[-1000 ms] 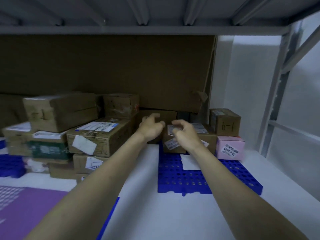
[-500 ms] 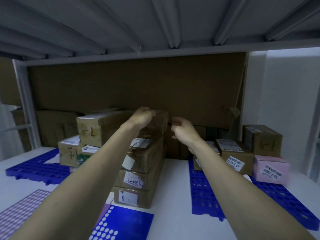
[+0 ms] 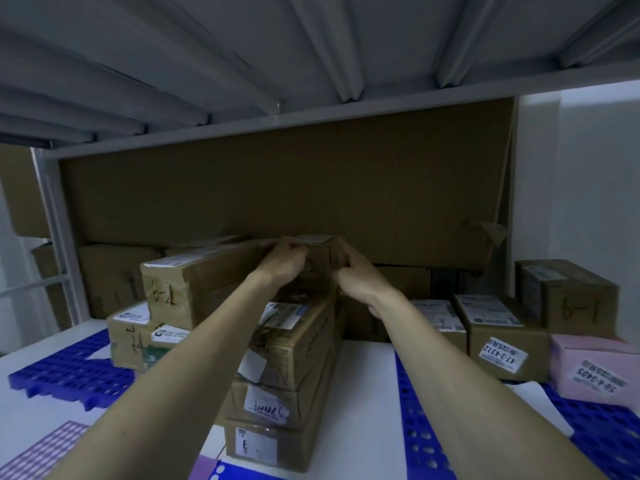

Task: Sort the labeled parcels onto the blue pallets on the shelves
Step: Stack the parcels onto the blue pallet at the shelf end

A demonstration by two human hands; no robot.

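A small brown cardboard parcel (image 3: 320,259) sits on top of the middle stack of parcels (image 3: 294,355) on the shelf. My left hand (image 3: 282,263) grips its left side and my right hand (image 3: 356,277) grips its right side. Beside it on the left lies a long parcel (image 3: 197,282) marked with handwriting. One blue pallet (image 3: 72,374) lies at the left under more parcels. Another blue pallet (image 3: 422,431) lies at the right and carries brown parcels (image 3: 502,334) and a pink parcel (image 3: 595,370).
A big cardboard sheet (image 3: 294,188) lines the back of the shelf. The grey shelf deck (image 3: 311,57) above hangs low overhead. A brown box (image 3: 575,296) stands at the far right. A purple dotted sheet (image 3: 45,452) lies at the front left.
My view has shifted left and closer to the middle stack. Both hands rose from the right-hand parcels and closed on the small top parcel.
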